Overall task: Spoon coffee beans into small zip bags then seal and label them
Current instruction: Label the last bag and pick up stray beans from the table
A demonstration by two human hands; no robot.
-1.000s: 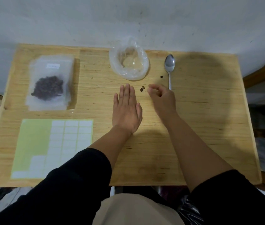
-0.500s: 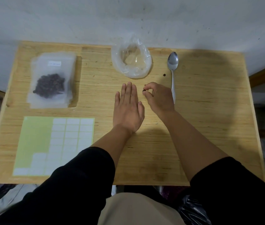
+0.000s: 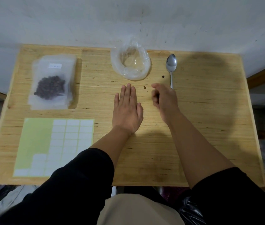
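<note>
Clearing stray beans beside the emptied supply bag.
Label sheet (image 3: 55,146) nearest; left hand (image 3: 127,109) lies flat, fingers straight; right hand (image 3: 164,99) curls, contents hidden, apparently collecting loose beans (image 3: 144,87); beyond, filled zip bag (image 3: 52,82), spoon (image 3: 171,64), empty plastic bag (image 3: 131,62).

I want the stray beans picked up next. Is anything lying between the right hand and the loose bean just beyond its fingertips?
Nothing visible. The right hand sits close to the loose bean, with only bare table between them. The spoon lies off to the right.
</note>
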